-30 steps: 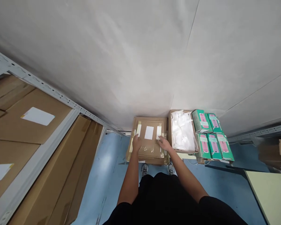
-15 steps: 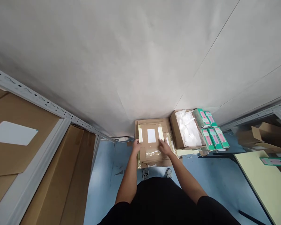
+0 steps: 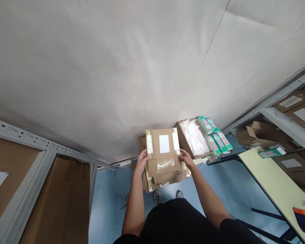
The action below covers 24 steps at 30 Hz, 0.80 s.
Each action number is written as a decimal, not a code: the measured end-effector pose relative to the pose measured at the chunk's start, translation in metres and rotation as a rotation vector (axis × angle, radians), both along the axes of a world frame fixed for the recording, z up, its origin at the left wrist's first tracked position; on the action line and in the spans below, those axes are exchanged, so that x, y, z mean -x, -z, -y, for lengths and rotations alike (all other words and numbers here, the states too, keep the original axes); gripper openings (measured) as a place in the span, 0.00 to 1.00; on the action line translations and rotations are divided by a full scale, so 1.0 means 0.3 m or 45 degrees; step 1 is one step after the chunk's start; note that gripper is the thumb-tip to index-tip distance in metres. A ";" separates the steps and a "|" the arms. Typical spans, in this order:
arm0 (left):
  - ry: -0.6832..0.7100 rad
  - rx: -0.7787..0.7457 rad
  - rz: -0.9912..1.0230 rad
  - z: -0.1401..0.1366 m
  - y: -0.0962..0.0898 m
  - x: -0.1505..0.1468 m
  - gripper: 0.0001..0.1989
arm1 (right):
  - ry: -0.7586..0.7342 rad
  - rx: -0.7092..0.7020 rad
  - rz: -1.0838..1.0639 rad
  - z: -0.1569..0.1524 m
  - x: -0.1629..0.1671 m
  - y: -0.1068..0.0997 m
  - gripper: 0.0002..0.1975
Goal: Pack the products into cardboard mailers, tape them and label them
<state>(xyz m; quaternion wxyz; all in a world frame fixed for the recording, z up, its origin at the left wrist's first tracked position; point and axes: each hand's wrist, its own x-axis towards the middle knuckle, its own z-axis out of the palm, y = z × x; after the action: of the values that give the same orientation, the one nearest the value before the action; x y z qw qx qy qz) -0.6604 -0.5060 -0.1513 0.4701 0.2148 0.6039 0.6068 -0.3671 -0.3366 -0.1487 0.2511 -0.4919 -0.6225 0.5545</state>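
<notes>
A flattened cardboard box (image 3: 155, 144), with a white label in its middle, white strips down both sides and clear tape across its lower part, is gripped between my hands. My left hand (image 3: 141, 160) holds its left edge, fingers partly behind it. On the right edge, my right hand (image 3: 185, 157) has its thumb and fingers closed. Beneath and behind it lies a stack of more flat cardboard (image 3: 152, 186), several sheets with taped edges. Just right of the stack stands an open carton (image 3: 185, 138) full of crumpled white wrapping (image 3: 195, 139).
Green-and-pink packs (image 3: 214, 144) sit beside the carton. A pale table (image 3: 263, 174) runs along the right, bearing another green pack (image 3: 271, 153). Shelving with boxes rises at left (image 3: 47, 162) and right (image 3: 292, 127). The wall (image 3: 132, 67) is close ahead.
The flattened box has come up off the stack towards me. My right hand has shifted from its face to its right edge. The view has turned somewhat to the right.
</notes>
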 end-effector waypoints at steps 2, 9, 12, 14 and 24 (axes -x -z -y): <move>-0.026 -0.086 0.018 -0.042 -0.028 -0.006 0.36 | -0.029 0.119 -0.095 -0.024 -0.022 -0.063 0.34; 0.057 -0.256 0.243 -0.147 -0.130 -0.082 0.39 | -0.024 0.301 -0.442 -0.101 -0.167 -0.253 0.33; 0.101 -0.242 0.225 -0.214 -0.179 -0.150 0.39 | -0.001 0.310 -0.485 -0.119 -0.280 -0.311 0.32; 0.126 -0.234 0.176 -0.273 -0.213 -0.218 0.40 | 0.021 0.293 -0.496 -0.132 -0.377 -0.345 0.33; 0.340 -0.269 -0.002 -0.639 -0.339 -0.876 0.41 | 0.283 0.110 -0.563 -0.162 -1.110 -0.425 0.36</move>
<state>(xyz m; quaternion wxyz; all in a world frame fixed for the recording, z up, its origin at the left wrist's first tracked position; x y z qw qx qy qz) -0.3976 -0.3143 -0.0495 0.5209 0.3416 0.5032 0.5990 -0.0340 -0.2879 -0.0211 0.4193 -0.4343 -0.4705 0.6436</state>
